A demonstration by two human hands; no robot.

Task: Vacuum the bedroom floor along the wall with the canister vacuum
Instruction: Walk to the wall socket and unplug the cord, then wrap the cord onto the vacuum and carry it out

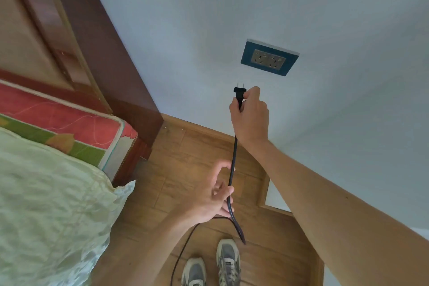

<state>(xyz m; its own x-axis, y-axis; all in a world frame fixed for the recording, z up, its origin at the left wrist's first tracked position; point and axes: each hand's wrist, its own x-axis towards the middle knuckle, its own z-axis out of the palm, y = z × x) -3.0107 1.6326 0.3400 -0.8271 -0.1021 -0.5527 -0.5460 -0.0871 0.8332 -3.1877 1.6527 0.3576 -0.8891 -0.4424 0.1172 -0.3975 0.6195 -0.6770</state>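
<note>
Black two-pin plug (239, 93) on a thin black cord (233, 165), prongs pointing up, not touching the wall. Below it, left hand (209, 197) curls fingers and thumb round the cord. Above, right hand (251, 118) pinches the plug body, fingers closed on it. Left of both hands: mattress (69, 123) corner, dark wood headboard (104, 53). Up-right of the plug: double wall socket (269, 58), near but apart from the prongs. Cord loops down beside grey sneakers (228, 260).

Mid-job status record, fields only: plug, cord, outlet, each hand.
plug: black, two prongs, aimed at the wall, not inserted
right hand: grips plug
left hand: holds power cord lower down
power cord: hangs from plug, trails onto wooden floor
wall outlet: double, blue frame, both sockets empty, above-right of plug
</note>
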